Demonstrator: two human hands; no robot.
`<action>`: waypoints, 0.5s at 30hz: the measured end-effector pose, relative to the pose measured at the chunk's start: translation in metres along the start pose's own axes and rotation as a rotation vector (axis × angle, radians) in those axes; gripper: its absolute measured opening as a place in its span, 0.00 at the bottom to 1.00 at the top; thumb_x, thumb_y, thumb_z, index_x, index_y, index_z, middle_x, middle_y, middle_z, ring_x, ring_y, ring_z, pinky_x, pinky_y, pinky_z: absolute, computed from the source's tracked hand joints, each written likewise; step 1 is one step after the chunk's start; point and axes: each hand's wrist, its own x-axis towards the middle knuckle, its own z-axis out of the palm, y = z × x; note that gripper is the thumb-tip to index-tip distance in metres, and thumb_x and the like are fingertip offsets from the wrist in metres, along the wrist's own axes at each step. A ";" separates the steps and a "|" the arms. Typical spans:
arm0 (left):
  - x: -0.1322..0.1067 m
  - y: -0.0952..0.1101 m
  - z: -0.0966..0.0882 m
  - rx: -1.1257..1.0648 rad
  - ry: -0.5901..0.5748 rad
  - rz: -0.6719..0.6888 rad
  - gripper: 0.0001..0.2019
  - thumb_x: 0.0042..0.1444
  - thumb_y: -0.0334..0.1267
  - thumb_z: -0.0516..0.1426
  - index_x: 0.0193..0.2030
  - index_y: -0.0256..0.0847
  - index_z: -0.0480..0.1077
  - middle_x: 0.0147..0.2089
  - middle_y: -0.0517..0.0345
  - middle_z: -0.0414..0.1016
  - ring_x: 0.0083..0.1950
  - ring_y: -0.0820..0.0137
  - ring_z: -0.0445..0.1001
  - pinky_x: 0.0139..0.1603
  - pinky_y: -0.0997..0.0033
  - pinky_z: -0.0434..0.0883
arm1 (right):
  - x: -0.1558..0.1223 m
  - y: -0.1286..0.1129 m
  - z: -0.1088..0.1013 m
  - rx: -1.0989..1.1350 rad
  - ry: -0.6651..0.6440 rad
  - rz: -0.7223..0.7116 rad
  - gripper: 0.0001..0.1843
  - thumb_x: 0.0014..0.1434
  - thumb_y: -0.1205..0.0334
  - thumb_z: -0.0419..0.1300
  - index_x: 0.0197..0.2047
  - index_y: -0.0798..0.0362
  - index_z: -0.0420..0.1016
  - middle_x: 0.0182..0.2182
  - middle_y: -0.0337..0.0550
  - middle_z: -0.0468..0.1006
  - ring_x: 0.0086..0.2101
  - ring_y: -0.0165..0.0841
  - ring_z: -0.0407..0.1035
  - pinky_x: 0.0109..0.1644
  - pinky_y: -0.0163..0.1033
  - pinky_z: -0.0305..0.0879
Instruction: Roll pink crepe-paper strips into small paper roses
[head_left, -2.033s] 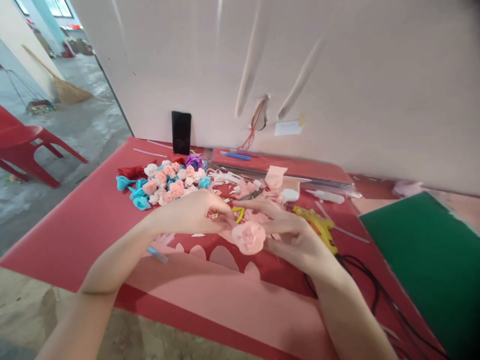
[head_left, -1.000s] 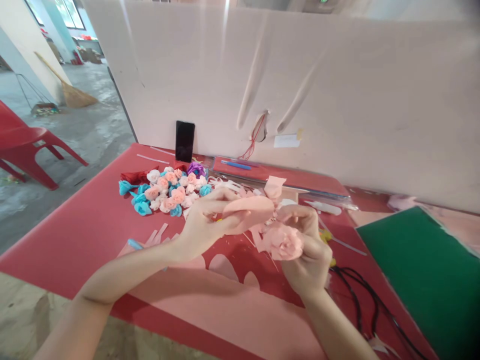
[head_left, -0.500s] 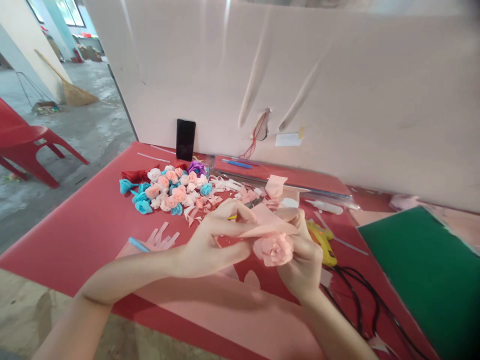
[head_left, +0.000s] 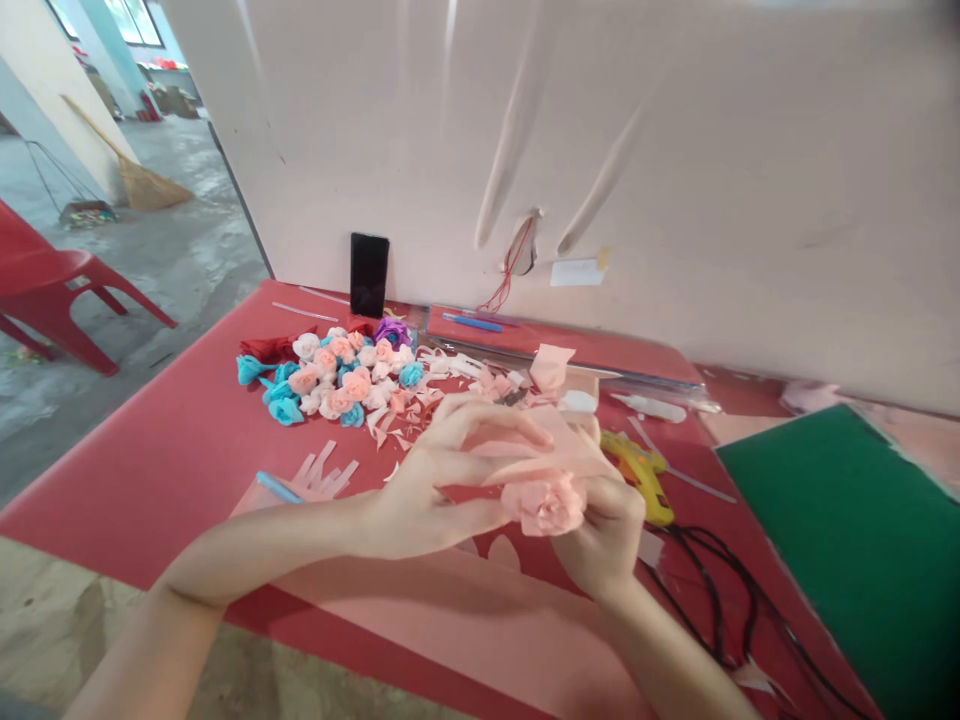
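Observation:
A pink paper rose (head_left: 546, 503) faces me between my two hands, above the red table. My right hand (head_left: 604, 530) is closed round the base of the rose, its fingers partly hidden behind the bloom. A loose pink paper petal (head_left: 551, 440) stands along the rose's far side. My left hand (head_left: 435, 480) pinches the petal, with its fingers laid along the paper and its thumb at the rose's left edge. Below them lie a large pink paper sheet (head_left: 450, 610) and a cut petal piece (head_left: 504, 552).
Finished paper flowers (head_left: 337, 375) and paper scraps lie at the back left. A yellow glue gun (head_left: 641, 478) with black cables rests right of my hands, beside a green board (head_left: 840, 530). A phone (head_left: 369, 275) leans on the wall panel. A blue pen (head_left: 277, 487) lies left.
My left fingers have slid right and further over the petal, which now lies closer round the rose. My right hand keeps its hold. The view has shifted slightly.

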 end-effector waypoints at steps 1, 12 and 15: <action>0.000 -0.001 0.001 -0.008 0.011 -0.001 0.09 0.59 0.37 0.54 0.43 0.46 0.74 0.48 0.50 0.73 0.53 0.63 0.67 0.56 0.55 0.63 | 0.000 -0.001 0.000 0.001 0.007 -0.005 0.22 0.57 0.60 0.55 0.13 0.50 0.68 0.19 0.41 0.68 0.28 0.37 0.66 0.30 0.45 0.64; 0.004 0.001 0.009 -0.472 0.166 -0.492 0.18 0.47 0.55 0.61 0.18 0.42 0.74 0.36 0.54 0.76 0.46 0.61 0.70 0.50 0.56 0.68 | -0.004 -0.010 0.005 -0.008 0.156 -0.078 0.11 0.51 0.73 0.61 0.29 0.46 0.78 0.21 0.36 0.71 0.25 0.31 0.61 0.28 0.39 0.59; 0.002 -0.001 0.014 -0.594 0.212 -0.611 0.14 0.43 0.52 0.64 0.22 0.43 0.76 0.32 0.58 0.76 0.40 0.66 0.72 0.46 0.61 0.70 | -0.004 -0.013 0.006 -0.103 0.172 -0.105 0.11 0.52 0.73 0.60 0.31 0.46 0.78 0.20 0.37 0.69 0.27 0.32 0.60 0.27 0.38 0.59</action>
